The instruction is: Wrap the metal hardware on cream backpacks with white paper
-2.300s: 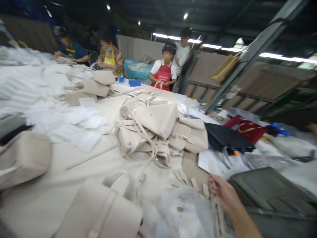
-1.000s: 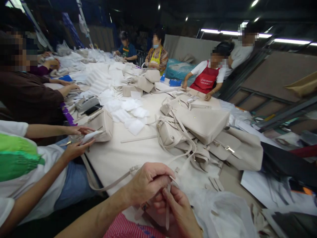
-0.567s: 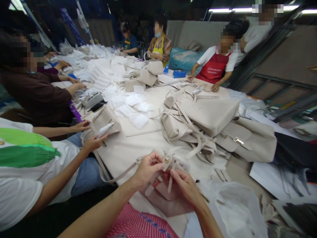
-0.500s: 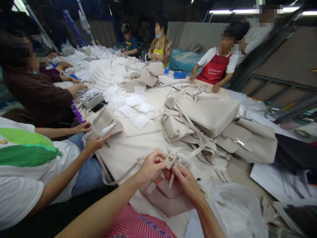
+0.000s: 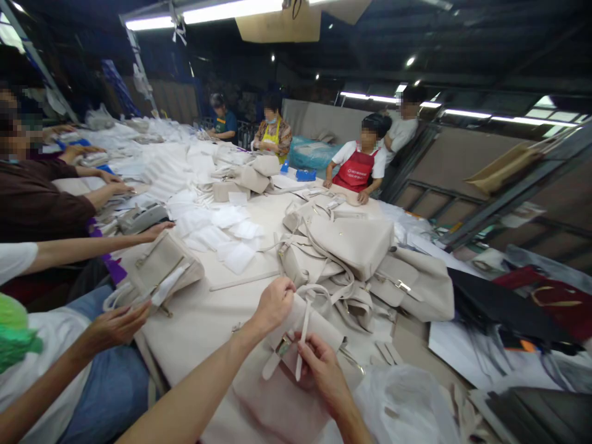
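Beige bag [image 5: 272, 394] before me at the table's [image 5: 194, 327] near edge: my left hand [image 5: 274, 303] has moved up, its curled fingers' grip unclear, leaving my right hand [image 5: 324, 364] alone pinching a narrow strap [image 5: 298, 370].

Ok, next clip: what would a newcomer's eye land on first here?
Probably the heap of cream, leather-look handbags just right of centre on the pale table, with loose white sheets to its left in the picture. Then the bright red apron on a co-worker at the far side. In the foreground, the right hand pinches a narrow cream strap over another cream handbag.
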The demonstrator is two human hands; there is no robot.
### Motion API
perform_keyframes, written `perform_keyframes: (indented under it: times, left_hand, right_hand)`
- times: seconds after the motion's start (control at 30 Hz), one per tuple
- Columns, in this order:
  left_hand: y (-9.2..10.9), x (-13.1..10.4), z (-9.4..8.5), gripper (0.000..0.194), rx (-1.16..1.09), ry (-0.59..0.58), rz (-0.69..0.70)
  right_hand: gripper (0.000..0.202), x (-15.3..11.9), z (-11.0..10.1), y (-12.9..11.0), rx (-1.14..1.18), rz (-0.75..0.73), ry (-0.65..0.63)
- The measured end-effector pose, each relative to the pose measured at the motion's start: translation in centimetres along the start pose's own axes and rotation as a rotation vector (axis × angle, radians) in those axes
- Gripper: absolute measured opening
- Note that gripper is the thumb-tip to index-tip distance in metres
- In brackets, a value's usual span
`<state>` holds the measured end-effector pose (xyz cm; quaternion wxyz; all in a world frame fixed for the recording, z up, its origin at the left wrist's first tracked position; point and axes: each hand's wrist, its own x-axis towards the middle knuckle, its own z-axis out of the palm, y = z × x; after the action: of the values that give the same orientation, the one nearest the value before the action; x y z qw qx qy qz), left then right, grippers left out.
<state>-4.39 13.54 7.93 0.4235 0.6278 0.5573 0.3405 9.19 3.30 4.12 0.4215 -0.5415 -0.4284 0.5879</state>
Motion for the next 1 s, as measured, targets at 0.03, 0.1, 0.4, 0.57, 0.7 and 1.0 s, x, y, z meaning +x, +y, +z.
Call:
perform_keyframes:
  times: [0.03, 0.1, 0.4, 0.57, 0.7, 1.0]
  left_hand:
    - [0.5, 1.6, 0.2, 0.015, 0.044, -0.022, 0.007]
    - [1.2, 4.7, 1.2, 0.011, 0.115, -0.095, -0.005]
    - [-0.6, 8.1, 5.7, 0.028, 0.196, -0.401, -0.180]
    - [-0.8, 6.9, 5.4, 0.028, 0.171, -0.469, -0.219]
    - [-0.3, 6.4, 5.0, 0.029, 0.184, -0.408, -0.188]
    - [0.2, 4.2, 6.5, 0.033, 0.005, -0.326, -0.088]
  right_hand:
    - [0.056, -0.2, 0.0, 0.0, 0.043, 0.018, 0.004]
    - [0.057, -0.5, -0.3, 0.6, 0.152, 0.060, 0.023]
    - [0.061, -0.3, -0.9, 3.5, 0.299, 0.082, 0.145]
    - [0.056, 0.2, -0.8, 2.2, 0.253, 0.068, 0.075]
    - [0.066, -0.2, -0.6, 2.8, 0.190, 0.045, 0.091]
    - [0.065, -1.5, -0.9, 4.0, 0.202, 0.033, 0.115]
